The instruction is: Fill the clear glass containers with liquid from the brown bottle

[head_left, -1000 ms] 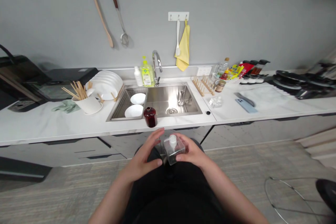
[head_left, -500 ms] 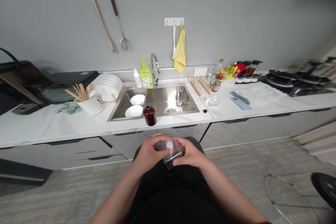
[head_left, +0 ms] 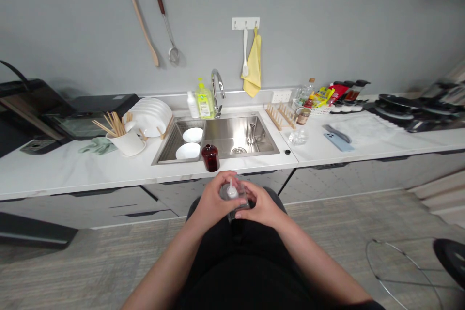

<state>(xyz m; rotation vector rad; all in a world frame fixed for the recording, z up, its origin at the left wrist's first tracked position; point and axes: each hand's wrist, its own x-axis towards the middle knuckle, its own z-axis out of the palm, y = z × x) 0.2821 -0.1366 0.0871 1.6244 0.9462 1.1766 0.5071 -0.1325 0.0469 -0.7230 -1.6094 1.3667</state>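
Between my two hands, in front of the counter's edge, is a clear square-sided container with a white nozzle-like top. My left hand is closed round its left side, thumb lying across it near the white top. Fingers of my right hand wrap the right side, with the thumb low on the front. Just beyond my hands, a dark red bottle without a cap stands upright on the counter by the sink's front rim.
The steel sink holds two white bowls in a rack. To its left are plates and a chopstick holder. Soap bottles stand behind. A phone and a crumpled clear item lie to the right.
Both hands have risen slightly towards the counter with the container. Its white top now points more upright and shows a thin tip. The camera view has shifted a little.
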